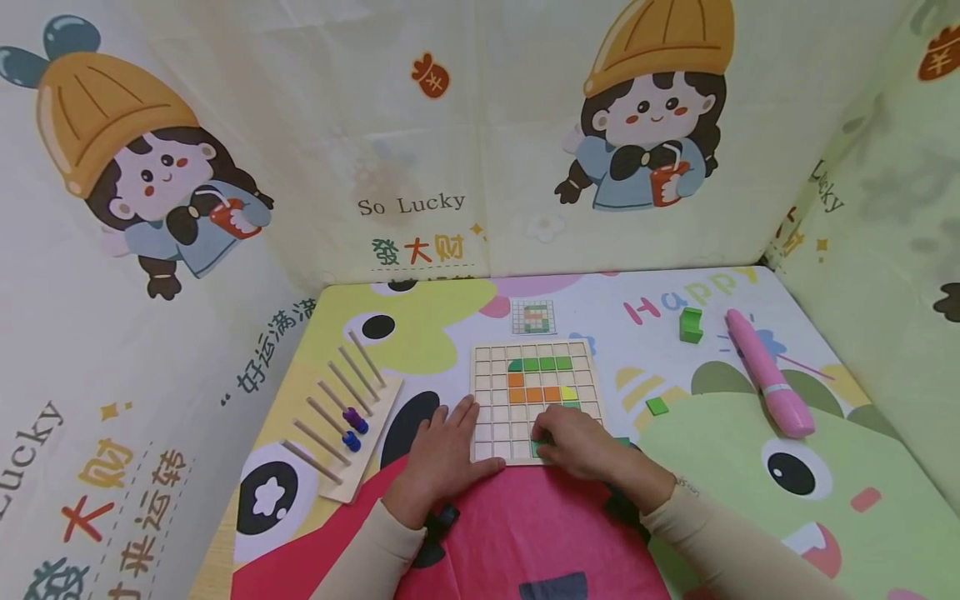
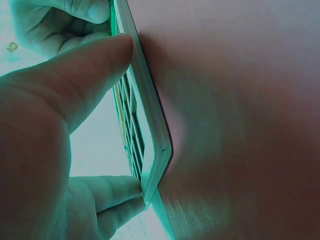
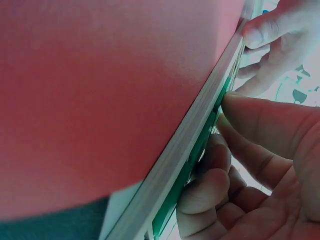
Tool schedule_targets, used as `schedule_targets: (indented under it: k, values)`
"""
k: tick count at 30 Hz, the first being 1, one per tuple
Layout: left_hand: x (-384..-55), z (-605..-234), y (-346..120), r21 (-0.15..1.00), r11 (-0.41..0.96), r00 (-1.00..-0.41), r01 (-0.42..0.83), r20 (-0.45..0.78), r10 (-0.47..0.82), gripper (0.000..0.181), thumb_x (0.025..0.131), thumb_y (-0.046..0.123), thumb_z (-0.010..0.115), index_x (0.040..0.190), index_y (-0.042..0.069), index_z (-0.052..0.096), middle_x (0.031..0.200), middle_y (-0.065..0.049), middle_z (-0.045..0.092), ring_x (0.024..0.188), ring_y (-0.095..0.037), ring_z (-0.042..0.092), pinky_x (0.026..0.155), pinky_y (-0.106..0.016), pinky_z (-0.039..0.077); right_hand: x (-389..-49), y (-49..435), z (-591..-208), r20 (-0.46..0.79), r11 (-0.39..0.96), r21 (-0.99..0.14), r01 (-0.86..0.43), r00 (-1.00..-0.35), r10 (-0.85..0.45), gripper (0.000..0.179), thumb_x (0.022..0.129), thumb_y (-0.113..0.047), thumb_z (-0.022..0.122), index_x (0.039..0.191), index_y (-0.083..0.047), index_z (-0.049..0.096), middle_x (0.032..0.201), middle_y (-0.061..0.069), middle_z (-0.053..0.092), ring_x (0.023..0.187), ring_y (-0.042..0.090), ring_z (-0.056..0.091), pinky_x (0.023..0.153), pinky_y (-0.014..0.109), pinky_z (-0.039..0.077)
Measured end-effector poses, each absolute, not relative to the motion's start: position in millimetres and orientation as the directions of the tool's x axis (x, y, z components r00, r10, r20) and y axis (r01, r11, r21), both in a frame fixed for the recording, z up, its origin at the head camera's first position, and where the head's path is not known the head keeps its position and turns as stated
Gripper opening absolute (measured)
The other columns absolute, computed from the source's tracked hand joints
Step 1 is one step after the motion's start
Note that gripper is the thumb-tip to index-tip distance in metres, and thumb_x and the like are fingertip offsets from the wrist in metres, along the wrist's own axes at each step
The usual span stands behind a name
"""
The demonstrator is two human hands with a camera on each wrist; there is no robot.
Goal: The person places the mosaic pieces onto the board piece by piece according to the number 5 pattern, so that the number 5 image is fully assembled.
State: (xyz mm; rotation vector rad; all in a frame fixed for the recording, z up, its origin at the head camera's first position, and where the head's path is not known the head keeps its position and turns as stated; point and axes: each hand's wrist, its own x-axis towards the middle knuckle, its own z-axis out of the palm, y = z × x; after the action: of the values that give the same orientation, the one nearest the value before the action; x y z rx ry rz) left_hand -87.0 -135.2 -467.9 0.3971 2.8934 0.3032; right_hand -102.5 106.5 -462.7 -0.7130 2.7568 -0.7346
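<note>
A square wooden grid board (image 1: 491,427) lies at the near middle of the table. In it sit a row of green tiles (image 1: 547,364), several orange tiles (image 1: 534,395) and a yellow tile (image 1: 568,392). My left hand (image 1: 442,458) rests at the board's near left corner, its fingers fairly straight along the left side and the thumb on the near edge. Over the board's near rows, my right hand (image 1: 581,442) pinches a green tile (image 1: 536,450) with curled fingers. The right wrist view shows green tiles (image 3: 172,200) along the near edge; the fingers partly hide them.
A wooden peg rack (image 1: 363,454) with blue beads (image 1: 351,441) and purple beads (image 1: 356,420) stands left. Behind the board lies a pattern card (image 1: 533,317). On the right are a loose green tile (image 1: 657,406), a green block (image 1: 691,326) and a pink pen-shaped object (image 1: 771,375).
</note>
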Motion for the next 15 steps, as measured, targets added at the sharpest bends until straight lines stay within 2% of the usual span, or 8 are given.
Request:
schedule_targets:
  k: [6, 11, 15]
  values:
    - [-87.5, -467.6, -135.2, 0.233, 0.941, -0.943, 0.244, -0.17, 0.287, 0.102, 0.081, 0.068, 0.074, 0.159, 0.011, 0.041, 0.165, -0.008, 0.04, 0.144, -0.042, 0.042, 0.113, -0.065, 0.04, -100.3, 105.1, -461.4, -0.068, 0.775, -0.499, -0.388, -0.874, -0.481, 0.012, 0.086, -0.013, 0.083, 0.096, -0.014, 0.077, 0.087, -0.005, 0.063, 0.081, 0.011, 0.057, 0.078, 0.036, 0.054]
    - [-87.2, -467.5, -135.0, 0.235, 0.941, -0.941, 0.244, -0.176, 0.288, 0.103, 0.081, 0.068, 0.074, 0.159, 0.011, 0.041, 0.165, -0.009, 0.039, 0.144, -0.043, 0.042, 0.113, -0.066, 0.039, -99.9, 121.0, -456.2, -0.044, 0.714, -0.588, -0.381, -0.866, -0.498, 0.014, 0.091, -0.009, 0.075, 0.105, -0.012, 0.077, 0.093, -0.005, 0.069, 0.083, 0.008, 0.059, 0.077, 0.03, 0.055]
    - [-87.8, -468.8, -135.4, 0.234, 0.942, -0.942, 0.238, -0.182, 0.283, 0.104, 0.08, 0.068, 0.075, 0.16, 0.012, 0.039, 0.166, -0.008, 0.038, 0.145, -0.042, 0.041, 0.113, -0.066, 0.039, -101.0, 139.9, -447.9, -0.042, 0.674, -0.661, -0.329, -0.881, -0.471, 0.017, 0.094, -0.009, 0.072, 0.111, -0.01, 0.074, 0.095, -0.004, 0.068, 0.079, 0.008, 0.058, 0.069, 0.025, 0.053]
